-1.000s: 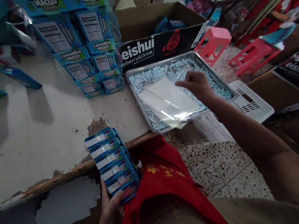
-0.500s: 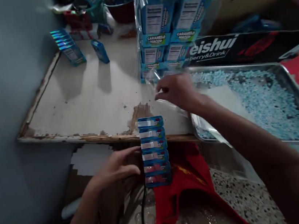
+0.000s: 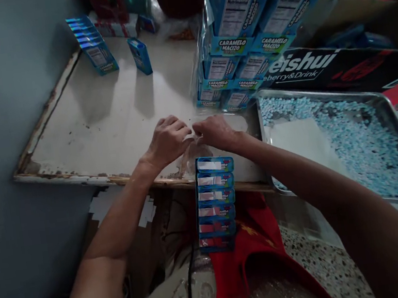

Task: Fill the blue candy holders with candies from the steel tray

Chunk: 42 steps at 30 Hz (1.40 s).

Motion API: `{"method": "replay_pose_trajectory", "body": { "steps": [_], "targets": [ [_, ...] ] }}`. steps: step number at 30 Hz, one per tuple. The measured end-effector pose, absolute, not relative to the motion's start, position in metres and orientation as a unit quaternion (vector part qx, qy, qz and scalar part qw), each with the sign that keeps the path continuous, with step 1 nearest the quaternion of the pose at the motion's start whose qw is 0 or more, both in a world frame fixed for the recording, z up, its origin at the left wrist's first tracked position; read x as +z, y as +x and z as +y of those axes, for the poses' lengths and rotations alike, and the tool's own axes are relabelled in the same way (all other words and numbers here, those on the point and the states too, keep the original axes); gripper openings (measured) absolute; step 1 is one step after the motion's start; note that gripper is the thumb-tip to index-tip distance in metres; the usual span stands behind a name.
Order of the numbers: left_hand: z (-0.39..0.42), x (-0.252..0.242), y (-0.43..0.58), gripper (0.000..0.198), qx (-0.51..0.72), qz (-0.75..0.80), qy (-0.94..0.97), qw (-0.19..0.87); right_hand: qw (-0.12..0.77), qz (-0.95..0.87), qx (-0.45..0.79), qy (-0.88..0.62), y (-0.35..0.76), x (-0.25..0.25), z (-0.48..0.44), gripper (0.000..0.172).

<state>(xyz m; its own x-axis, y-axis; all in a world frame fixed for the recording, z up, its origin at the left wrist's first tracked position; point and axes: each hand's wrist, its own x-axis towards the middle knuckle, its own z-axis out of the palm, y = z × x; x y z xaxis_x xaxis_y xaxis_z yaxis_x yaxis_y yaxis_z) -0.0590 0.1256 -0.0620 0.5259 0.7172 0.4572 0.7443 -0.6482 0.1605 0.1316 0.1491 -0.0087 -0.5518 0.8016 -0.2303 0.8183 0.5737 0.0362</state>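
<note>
My left hand [image 3: 167, 139] and my right hand [image 3: 215, 131] meet over the worn white table [image 3: 107, 122], fingers pinched on a clear plastic bag [image 3: 199, 150] that lies between them. Just below the hands, a stack of several blue candy boxes [image 3: 215, 201] leans from my lap against the table's front edge. To the right, a metal tray [image 3: 384, 110] holds many small pale blue candies [image 3: 363, 147] and a sheet of clear bags [image 3: 303, 142].
A wrapped pile of blue "Caramelo Macizo" cartons [image 3: 243, 40] stands behind the hands. More blue boxes [image 3: 94, 50] and a single box [image 3: 139, 55] sit at the table's far left. A black "eishui" carton [image 3: 320, 67] lies behind the tray. Red cloth [image 3: 257, 254] covers my lap.
My right hand carried a clear bag from the tray to the table. My left hand left the box stack and rose to join it on the bag. The view swung left.
</note>
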Motion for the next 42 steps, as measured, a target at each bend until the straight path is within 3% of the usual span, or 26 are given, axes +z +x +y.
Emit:
{"method": "replay_pose_trajectory", "body": {
  "steps": [7,17,23,28,33,37,42],
  "targets": [
    [0.134,-0.072,-0.041,0.021,-0.178,-0.441,-0.879,0.043,0.091,0.863,-0.111,0.485,0.145,-0.017,0.154,0.03],
    [0.094,-0.088,-0.035,0.028,-0.242,-0.485,-0.829,0.141,0.093,0.833,-0.098,0.537,0.216,-0.024,0.11,0.024],
    [0.063,-0.088,-0.043,0.02,-0.217,-0.539,-0.81,0.071,0.073,0.83,-0.149,0.532,0.21,-0.038,0.094,0.021],
    [0.068,-0.065,-0.045,0.016,-0.216,-0.578,-0.786,-0.022,0.038,0.785,-0.177,0.593,0.204,-0.022,0.099,0.013],
    [0.053,-0.019,-0.036,0.026,-0.223,-0.556,-0.8,0.02,0.017,0.784,-0.164,0.599,0.202,0.013,0.077,0.023],
    [0.027,-0.002,-0.032,0.016,-0.287,-0.59,-0.755,-0.005,-0.074,0.772,-0.162,0.611,0.196,0.022,0.046,0.031],
    [0.016,-0.007,-0.024,0.012,-0.369,-0.618,-0.691,-0.065,-0.236,0.701,-0.194,0.645,0.192,0.015,0.034,0.014]
  ]
}}
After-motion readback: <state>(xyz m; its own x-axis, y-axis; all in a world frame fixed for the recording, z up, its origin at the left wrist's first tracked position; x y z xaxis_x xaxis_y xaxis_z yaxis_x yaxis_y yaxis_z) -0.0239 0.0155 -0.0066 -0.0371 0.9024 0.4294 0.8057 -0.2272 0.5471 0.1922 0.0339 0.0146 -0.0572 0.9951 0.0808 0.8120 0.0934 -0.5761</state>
